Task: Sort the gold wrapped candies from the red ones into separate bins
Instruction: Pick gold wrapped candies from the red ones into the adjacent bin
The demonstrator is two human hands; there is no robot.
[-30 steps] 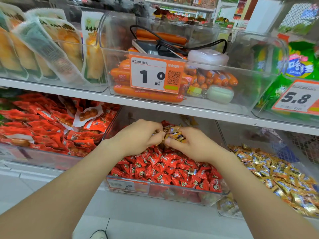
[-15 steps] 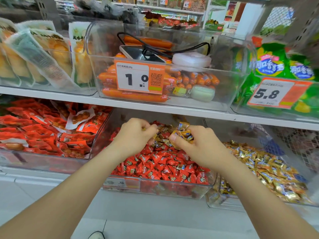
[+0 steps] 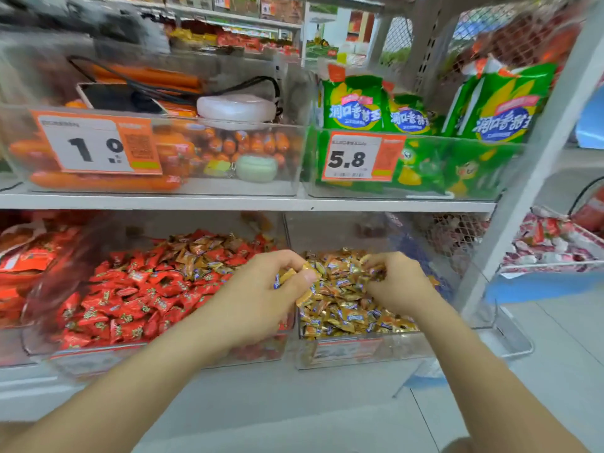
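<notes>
Gold foil fills both fists. 1 second ago the 2 hands were picking at the back of the red bin (image 3: 98, 356); they have since swung right. The left hand (image 3: 258, 299) now sits at the left wall of the gold bin (image 3: 359, 353), and the right hand (image 3: 398, 286) hangs over its middle. The left fingers are curled round several gold candies (image 3: 288, 275), with 1 or 2 poking out past the thumb. The right fingers are bunched round a second clutch, most of it hidden in the palm. Neither handful has been let go, so I judge this to be the drop at the end of 1 transfer.

The sort looks far from finished. A band of stray gold wrappers (image 3: 202, 253) lies across the back of the red candies (image 3: 114, 305), while the gold pile (image 3: 343, 312) on the right shows no red that I can make out.

Each sweet is a small pillow of crinkled metallic film with pinched, flat ends. They are glossy and light, and probably slippery against one another, so a loose handful could shed a piece over the wall between the bins. Both bins are clear, hard plastic with smooth walls and an orange label strip along the front. Much of the scene is smeared by motion, so I cannot read any print on the wrappers.
</notes>
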